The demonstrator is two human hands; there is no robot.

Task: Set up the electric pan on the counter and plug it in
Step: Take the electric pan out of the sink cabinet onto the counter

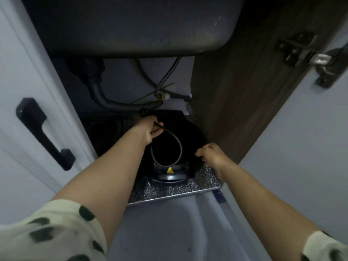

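Reaching into the cupboard under the sink [131,25], both hands meet the black electric pan [190,132], which sits on a glittery mat [169,189] on the cupboard floor, its handle with a yellow label [170,170] facing the person. The left hand [149,131] is over the pan's far left side and pinches the grey cord [179,147], which loops down across the lid. The right hand [212,156] is at the pan's right edge with fingers curled; whether they grip the rim is too dark to tell. A drain hose [98,95] runs behind the pan.
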